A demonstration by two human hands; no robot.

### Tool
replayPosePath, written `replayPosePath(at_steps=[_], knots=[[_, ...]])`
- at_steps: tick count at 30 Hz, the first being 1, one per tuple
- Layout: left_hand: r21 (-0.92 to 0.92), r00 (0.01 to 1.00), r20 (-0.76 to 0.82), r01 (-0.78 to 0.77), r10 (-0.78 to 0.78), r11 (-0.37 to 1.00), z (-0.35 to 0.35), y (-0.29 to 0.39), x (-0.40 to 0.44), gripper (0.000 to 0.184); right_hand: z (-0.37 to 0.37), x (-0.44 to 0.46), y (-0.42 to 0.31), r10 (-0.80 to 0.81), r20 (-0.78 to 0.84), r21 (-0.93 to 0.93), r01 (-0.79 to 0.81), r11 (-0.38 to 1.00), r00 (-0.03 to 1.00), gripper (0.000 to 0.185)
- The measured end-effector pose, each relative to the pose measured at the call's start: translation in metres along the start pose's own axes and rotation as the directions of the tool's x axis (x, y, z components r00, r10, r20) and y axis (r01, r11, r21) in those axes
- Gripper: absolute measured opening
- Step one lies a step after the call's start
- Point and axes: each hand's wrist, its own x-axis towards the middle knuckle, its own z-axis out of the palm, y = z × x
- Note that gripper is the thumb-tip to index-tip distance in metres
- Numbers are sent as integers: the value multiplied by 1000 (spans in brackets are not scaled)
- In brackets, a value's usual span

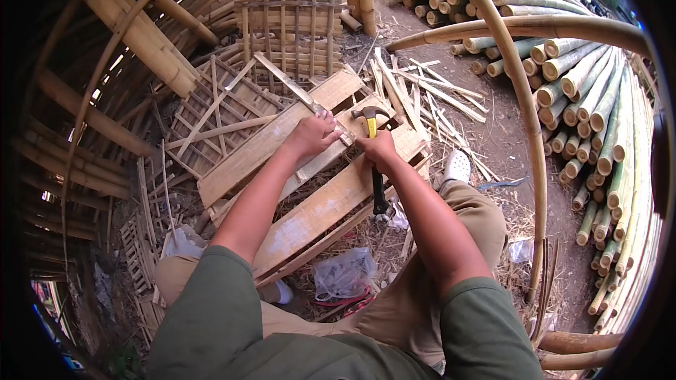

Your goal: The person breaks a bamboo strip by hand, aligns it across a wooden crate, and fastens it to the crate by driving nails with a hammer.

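My right hand (pixel 378 149) is wrapped round the handle of a claw hammer (pixel 379 190). The hammer's metal head points up and away from me, and its black and yellow handle hangs below my fist. My left hand (pixel 313 135) grips a flat bamboo strip (pixel 285 79) with its fingertips. That strip runs from the upper left towards the hammer and lies across a low wooden plank bench (pixel 310 222). Whether a nail is between my left fingers is too small to tell.
Bamboo lattice panels (pixel 292 35) lie beyond the bench. Split strips (pixel 429 91) are scattered to the right. Large stacks of bamboo poles (pixel 591 112) stand on the right, behind a curved upright pole (pixel 524 112). A clear plastic bag (pixel 343 272) lies between my legs.
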Motion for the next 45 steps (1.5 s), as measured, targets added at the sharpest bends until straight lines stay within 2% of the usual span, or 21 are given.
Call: replayPosePath(at_steps=[1, 2, 4, 5, 7, 11, 13, 14, 16, 20, 22, 24, 26, 30, 33, 36, 42, 44, 45], knots=[[-206, 999, -17, 41, -46, 978, -3, -1, -1, 36, 0, 0, -1, 2, 0, -8, -2, 1000, 1000, 29], [-204, 999, -18, 40, -44, 978, -5, 0, -1, 36, -1, 1, -1, 4, 0, -17, -4, 1000, 1000, 29], [-397, 976, -50, 176, -213, 901, -8, 5, -3, 28, -1, -1, -3, 11, 5, 1, -11, 1000, 1000, 29], [-397, 976, -50, 173, -210, 901, -6, 10, -4, 28, -1, -2, -4, 22, 13, 17, -23, 1000, 1000, 29], [-352, 940, -227, 164, -254, 922, 5, 16, -5, 34, -1, -3, -5, 20, 14, 27, -21, 999, 1000, 30], [-398, 899, -311, 170, -307, 902, 14, 19, 2, 39, -2, -6, -7, 3, 6, 10, -3, 1000, 1000, 32], [-396, 903, -347, 103, -252, 913, 10, 19, 6, 40, -2, -2, -2, -4, 11, 22, 4, 1000, 1000, 32], [-396, 903, -347, 104, -254, 912, 8, 20, 5, 40, -1, 0, 0, -14, 18, 38, 14, 999, 1000, 31], [-363, 974, -202, 24, -104, 931, 4, 20, 5, 40, 0, 3, 2, -9, 16, 32, 9, 999, 1000, 31], [-406, 976, -177, 46, -128, 913, 6, 17, 9, 36, -2, -3, -5, 26, 25, 42, -27, 999, 999, 30], [-566, 970, -114, 114, -215, 816, 2, 19, 10, 33, -2, -4, -5, 23, 8, 15, -23, 1000, 1000, 31], [-549, 970, -141, 88, -196, 831, -2, 20, 14, 31, -1, -4, -6, 14, -3, -12, -14, 1000, 1000, 31], [-436, 989, -120, 24, -85, 900, -7, 18, 18, 26, -1, -4, -5, 26, 15, 40, -27, 999, 1000, 28], [-416, 980, -193, -41, -44, 908, 3, 15, 23, 17, 0, 3, 0, 27, 19, 47, -27, 999, 999, 31], [-445, 975, -192, 11, -108, 896, 4, 17, 23, 14, -2, -1, -3, 9, 8, 19, -10, 1000, 1000, 30], [-459, 984, -103, 83, -146, 884, -2, 20, 26, 13, -1, 1, -1, 10, 8, 4, -10, 1000, 1000, 30], [-287, 990, -39, 122, -139, 950, -10, 25, 36, 11, -1, 0, -2, 12, 8, 29, -12, 999, 1000, 29], [-158, 980, -49, 184, -194, 970, -16, 32, 35, 15, 0, 1, -1, 14, 7, 32, -14, 999, 1000, 30], [-156, 980, -50, 182, -192, 971, -16, 29, 36, 15, 0, 1, -2, 12, 7, 34, -12, 999, 1000, 30]])
